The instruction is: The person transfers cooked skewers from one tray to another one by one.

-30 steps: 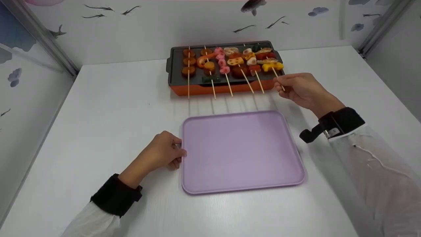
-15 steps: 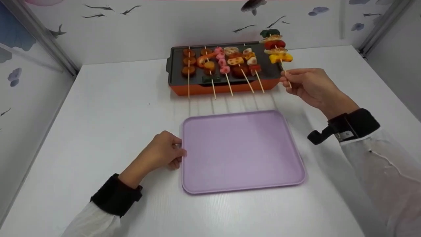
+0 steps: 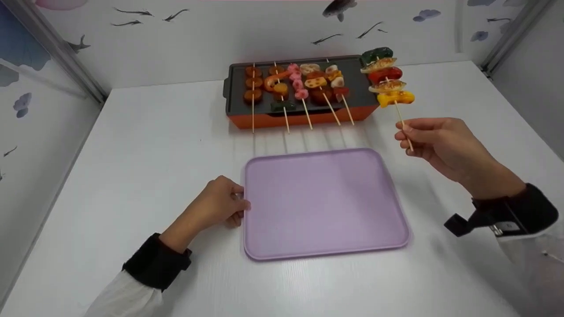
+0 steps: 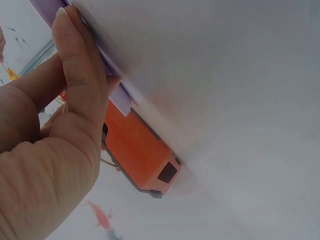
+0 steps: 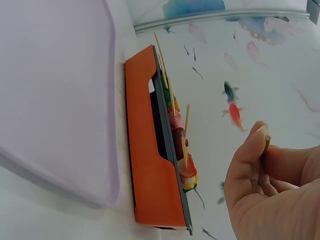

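My right hand [image 3: 458,154] pinches the bare wooden end of a toy food skewer [image 3: 390,86], raised off the grill with green, tan, red and yellow pieces on it. In the right wrist view, only the stick's butt end shows between thumb and fingers. My left hand [image 3: 216,200] holds the left rim of a light purple tray [image 3: 326,202], thumb on the edge. From the left wrist, those fingers [image 4: 80,75] lie along the tray's side, close over the table. Nothing lies on the tray, which sits flat in front of the grill.
An orange toy grill [image 3: 304,119] with a dark plate stands behind the tray, against the patterned wall [image 3: 273,31]. Several skewers lie across it, their sticks jutting over the front. White tabletop [image 3: 167,145] surrounds the tray.
The right hand has lifted the rightmost skewer off the grill and brought it right and nearer to me. The left hand and tray have stayed put.
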`<state>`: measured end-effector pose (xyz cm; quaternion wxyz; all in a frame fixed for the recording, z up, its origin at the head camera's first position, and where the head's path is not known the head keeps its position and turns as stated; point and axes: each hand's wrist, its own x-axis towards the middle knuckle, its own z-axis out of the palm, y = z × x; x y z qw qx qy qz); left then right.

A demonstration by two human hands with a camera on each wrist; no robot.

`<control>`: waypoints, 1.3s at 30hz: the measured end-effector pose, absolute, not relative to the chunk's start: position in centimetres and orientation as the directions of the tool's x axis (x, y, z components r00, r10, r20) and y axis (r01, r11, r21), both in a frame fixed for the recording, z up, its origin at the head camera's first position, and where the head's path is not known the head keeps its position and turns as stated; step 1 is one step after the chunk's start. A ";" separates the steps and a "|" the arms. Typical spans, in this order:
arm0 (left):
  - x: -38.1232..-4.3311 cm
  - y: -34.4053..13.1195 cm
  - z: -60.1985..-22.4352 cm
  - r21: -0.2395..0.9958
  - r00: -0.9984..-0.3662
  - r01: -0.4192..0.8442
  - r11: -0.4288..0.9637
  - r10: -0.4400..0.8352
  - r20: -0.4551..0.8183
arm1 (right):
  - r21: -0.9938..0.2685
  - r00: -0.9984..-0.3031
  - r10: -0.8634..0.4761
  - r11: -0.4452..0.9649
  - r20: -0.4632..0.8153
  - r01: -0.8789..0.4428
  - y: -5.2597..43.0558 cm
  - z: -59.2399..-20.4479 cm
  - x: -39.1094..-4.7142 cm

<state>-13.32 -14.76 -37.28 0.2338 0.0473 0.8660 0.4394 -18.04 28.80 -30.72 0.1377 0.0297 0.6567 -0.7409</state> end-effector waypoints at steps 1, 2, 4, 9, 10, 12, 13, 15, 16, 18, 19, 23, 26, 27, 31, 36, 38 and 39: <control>-13.3 -14.7 -37.3 0.782 -0.885 -0.123 0.611 0.290 -0.365 | -0.962 -0.957 -0.178 -0.106 -0.231 0.252 29.0 -30.9 -17.4; -13.3 -14.6 -37.4 0.782 -0.884 -0.123 0.611 0.291 -0.366 | -0.960 -0.952 -0.188 -0.101 -0.240 0.262 29.1 -31.1 -16.8; -13.2 -14.6 -37.5 0.778 -0.883 -0.117 0.617 0.295 -0.366 | -0.956 -0.944 -0.203 -0.086 -0.259 0.281 29.3 -31.5 -15.6; -13.1 -14.5 -37.4 0.771 -0.882 -0.122 0.625 0.287 -0.373 | -0.951 -0.929 -0.216 -0.004 -0.302 0.310 29.2 -32.3 -13.1; -13.2 -14.5 -37.4 0.770 -0.883 -0.125 0.626 0.283 -0.374 | -0.949 -0.925 -0.220 0.006 -0.308 0.315 29.2 -32.4 -12.7; -13.2 -14.5 -37.3 0.768 -0.884 -0.126 0.627 0.281 -0.374 | -0.944 -0.917 -0.233 0.019 -0.325 0.330 29.2 -32.9 -11.8; -13.3 -14.5 -37.3 0.767 -0.883 -0.127 0.629 0.280 -0.376 | -0.939 -0.910 -0.240 0.023 -0.338 0.343 29.3 -33.1 -11.3; -13.4 -14.3 -37.2 0.765 -0.883 -0.133 0.630 0.275 -0.380 | -0.930 -0.896 -0.261 0.028 -0.360 0.366 29.4 -33.6 -10.4; -13.4 -14.2 -37.2 0.762 -0.883 -0.135 0.633 0.272 -0.382 | -0.925 -0.888 -0.272 0.031 -0.371 0.378 29.5 -33.8 -9.9; -13.5 -14.1 -37.1 0.759 -0.881 -0.142 0.635 0.268 -0.390 | -0.910 -0.866 -0.290 0.046 -0.407 0.412 29.7 -34.2 -8.9; -13.5 -14.1 -37.1 0.757 -0.879 -0.143 0.637 0.270 -0.393 | -0.902 -0.856 -0.296 0.058 -0.424 0.427 29.8 -34.5 -8.4; -13.5 -14.1 -37.0 0.754 -0.877 -0.136 0.642 0.275 -0.393 | -0.858 -0.802 -0.316 0.100 -0.507 0.504 29.6 -35.5 -6.7; -13.4 -14.3 -37.1 0.756 -0.878 -0.117 0.644 0.289 -0.382 | -0.825 -0.762 -0.329 0.118 -0.558 0.553 29.2 -36.2 -5.8; -13.4 -14.4 -37.1 0.757 -0.880 -0.110 0.644 0.291 -0.376 | -0.817 -0.752 -0.333 0.117 -0.569 0.565 29.2 -36.4 -5.6; -13.4 -14.5 -37.1 0.749 -0.883 -0.105 0.655 0.285 -0.373 | -0.787 -0.721 -0.338 0.118 -0.605 0.605 29.0 -36.9 -4.9; -13.5 -14.5 -36.9 0.733 -0.881 -0.130 0.668 0.261 -0.395 | -0.770 -0.703 -0.342 0.112 -0.624 0.629 29.0 -37.7 -4.5; -13.5 -14.5 -36.9 0.733 -0.881 -0.131 0.667 0.261 -0.395 | -0.765 -0.700 -0.339 0.106 -0.629 0.635 29.1 -38.0 -4.4; -13.5 -14.5 -36.9 0.734 -0.881 -0.126 0.667 0.264 -0.392 | -0.764 -0.699 -0.339 0.105 -0.630 0.637 29.1 -38.1 -4.4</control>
